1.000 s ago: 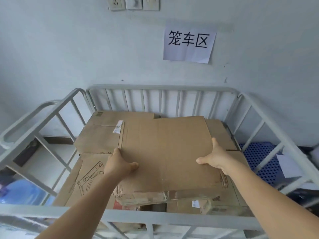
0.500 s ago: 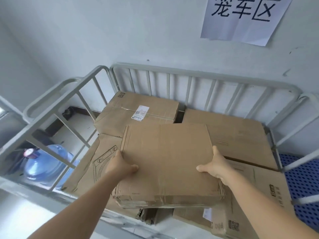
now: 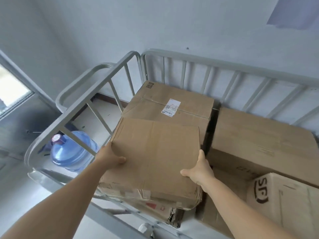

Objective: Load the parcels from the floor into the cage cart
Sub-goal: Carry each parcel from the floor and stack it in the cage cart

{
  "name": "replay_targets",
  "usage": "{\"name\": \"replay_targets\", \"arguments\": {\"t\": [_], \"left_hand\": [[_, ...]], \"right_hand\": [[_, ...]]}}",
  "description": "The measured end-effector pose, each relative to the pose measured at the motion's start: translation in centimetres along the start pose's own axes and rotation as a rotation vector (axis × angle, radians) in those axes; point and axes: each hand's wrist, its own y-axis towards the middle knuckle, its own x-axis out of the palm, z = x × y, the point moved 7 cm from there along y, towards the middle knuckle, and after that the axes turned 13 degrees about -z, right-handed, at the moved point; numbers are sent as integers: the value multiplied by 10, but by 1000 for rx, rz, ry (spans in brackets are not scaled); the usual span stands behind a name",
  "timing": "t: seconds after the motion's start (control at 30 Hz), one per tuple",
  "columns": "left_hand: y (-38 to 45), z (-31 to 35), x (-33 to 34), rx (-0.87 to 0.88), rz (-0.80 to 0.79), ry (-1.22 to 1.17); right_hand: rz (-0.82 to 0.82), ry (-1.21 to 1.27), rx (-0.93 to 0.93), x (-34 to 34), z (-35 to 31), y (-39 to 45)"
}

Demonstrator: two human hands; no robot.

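A flat brown cardboard parcel (image 3: 155,157) is inside the grey metal cage cart (image 3: 82,104), over its near left part. My left hand (image 3: 110,156) grips the parcel's left edge, thumb on top. My right hand (image 3: 198,171) grips its right edge the same way. Under the parcel lies another worn box (image 3: 160,211). Behind it sits a box with a white shipping label (image 3: 172,104). To the right are a large plain box (image 3: 262,135) and a box with a black logo (image 3: 283,199).
A blue water jug (image 3: 72,150) stands on the floor outside the cart's left rail. The cart's back rail (image 3: 224,66) is against a pale wall. A paper sheet (image 3: 293,12) hangs on the wall at upper right. A window (image 3: 12,90) is at far left.
The view has swung left and down and come closer to the cart. The parcel held in both hands has moved left and lower, over the cart's near left boxes.
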Motion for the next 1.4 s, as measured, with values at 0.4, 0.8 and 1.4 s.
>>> {"name": "replay_targets", "arguments": {"t": [0.4, 0.8, 1.4], "left_hand": [[81, -53, -55, 100, -46, 102], [85, -55, -54, 92, -41, 284], [-157, -26, -41, 36, 373, 223]], "right_hand": [[125, 12, 34, 87, -54, 41], [53, -114, 101, 100, -67, 44], [-33, -957, -584, 96, -154, -75]]}}
